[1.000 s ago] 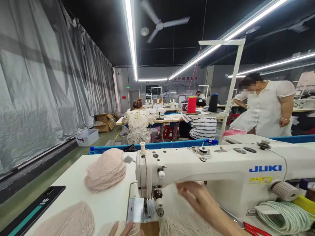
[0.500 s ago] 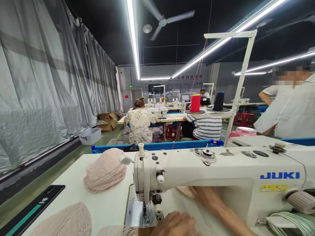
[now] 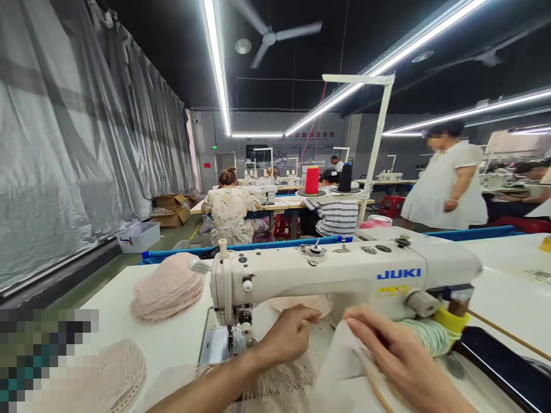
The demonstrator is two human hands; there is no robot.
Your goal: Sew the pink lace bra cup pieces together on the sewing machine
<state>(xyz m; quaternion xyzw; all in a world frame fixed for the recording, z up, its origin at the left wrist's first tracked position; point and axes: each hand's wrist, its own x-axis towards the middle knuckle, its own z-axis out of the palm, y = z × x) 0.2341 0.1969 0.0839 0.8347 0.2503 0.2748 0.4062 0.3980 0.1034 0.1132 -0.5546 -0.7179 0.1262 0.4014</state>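
Just right of the sewing machine's needle, my left hand (image 3: 289,334) is closed with bent fingers over pale fringed lace (image 3: 282,370); what its fingers hold, if anything, is hidden. Beside it, my right hand (image 3: 390,341) pinches the top of a thin whitish fabric piece (image 3: 333,367), which hangs towards me. A pale pink fabric piece (image 3: 301,303) lies under the arm of the white sewing machine (image 3: 293,269). Left of the machine head sits a stack of pink lace pieces (image 3: 170,287), with another lace pile (image 3: 123,367) nearer to me.
At right are a bundle of pale green cord (image 3: 430,336), a yellow holder (image 3: 451,324) and a dark phone (image 3: 503,364). A thread stand (image 3: 376,132) with red (image 3: 311,180) and black (image 3: 345,178) cones rises behind. Co-workers sit ahead; one person stands at right (image 3: 451,178).
My view has shifted right. The right hand has come out from under the machine arm and now pinches the whitish fabric piece. My left hand has moved up and away from the needle.
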